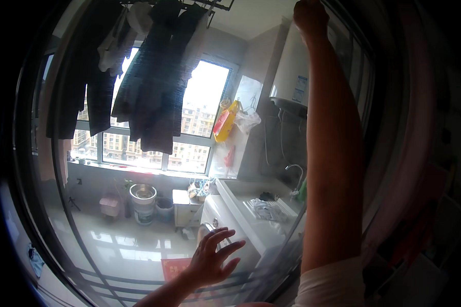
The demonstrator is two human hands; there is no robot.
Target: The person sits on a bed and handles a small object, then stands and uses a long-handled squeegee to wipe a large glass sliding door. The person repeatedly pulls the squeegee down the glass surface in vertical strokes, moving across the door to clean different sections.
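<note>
My left hand (215, 255) is low in the middle, fingers spread, with nothing held. It is in front of a hazy glass door pane, whose dark frame (59, 169) curves down the left side. Whether the fingertips touch the glass I cannot tell. My right arm stretches straight up. At the top edge of the picture, my right hand (311, 21) has its fingers curled near the upper door frame; anything inside them is hidden. Beyond the left hand stand a white front-loading washing machine (224, 215) and a white laundry sink (230, 192) with wet cloth (267, 209) on its washboard.
Dark clothes (153, 88) hang from a ceiling rack before the window (205, 99). A white water heater (290, 73) is on the wall. A bucket (143, 209) with a metal basin, a small cabinet (186, 211) and a red mat (173, 267) are on the floor.
</note>
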